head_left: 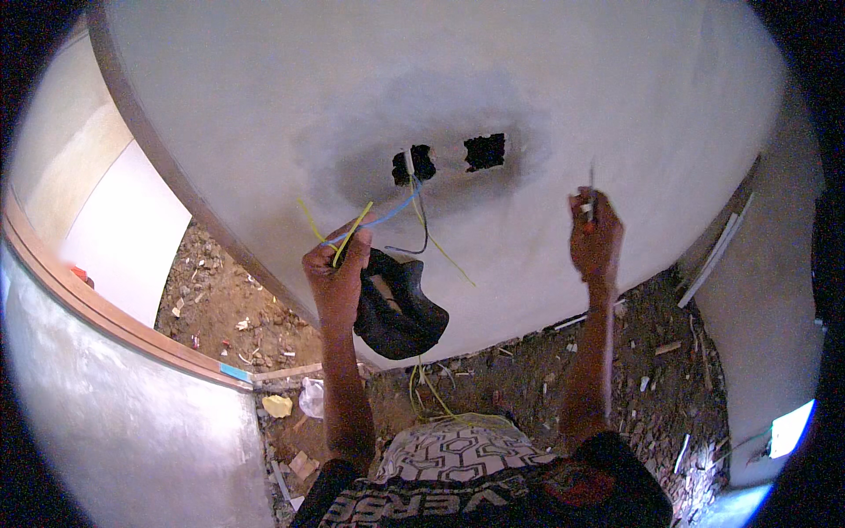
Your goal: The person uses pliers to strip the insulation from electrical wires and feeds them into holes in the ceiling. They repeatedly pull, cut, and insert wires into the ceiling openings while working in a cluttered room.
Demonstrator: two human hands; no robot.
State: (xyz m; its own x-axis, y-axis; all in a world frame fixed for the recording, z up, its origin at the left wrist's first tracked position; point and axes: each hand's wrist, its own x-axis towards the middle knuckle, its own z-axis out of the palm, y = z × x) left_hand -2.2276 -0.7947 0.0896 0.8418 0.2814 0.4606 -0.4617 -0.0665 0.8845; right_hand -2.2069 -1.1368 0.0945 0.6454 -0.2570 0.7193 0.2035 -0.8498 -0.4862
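My left hand (337, 268) is closed on a blue wire (390, 213) and a yellow-green wire (353, 231), whose ends stick up past the fingers. The blue wire runs to a ragged square hole (424, 158) in the wall, where a white conduit end (408, 161) shows. From there a dark wire (425, 227) and another yellow-green wire (447, 253) hang loose. Against the left hand is a black, curved object (405, 308) with an opening; its kind is unclear. Apart from the wires, my right hand (596, 233) grips a slim tool (591, 180) with a thin metal tip pointing up.
A second square hole (484, 152) sits right of the first in the plastered wall (264, 97). At left, a doorway frame (132, 321) opens onto rubble. Debris covers the ground (502, 378), with a yellow lump (276, 406) and thin yellow wire (431, 392) below.
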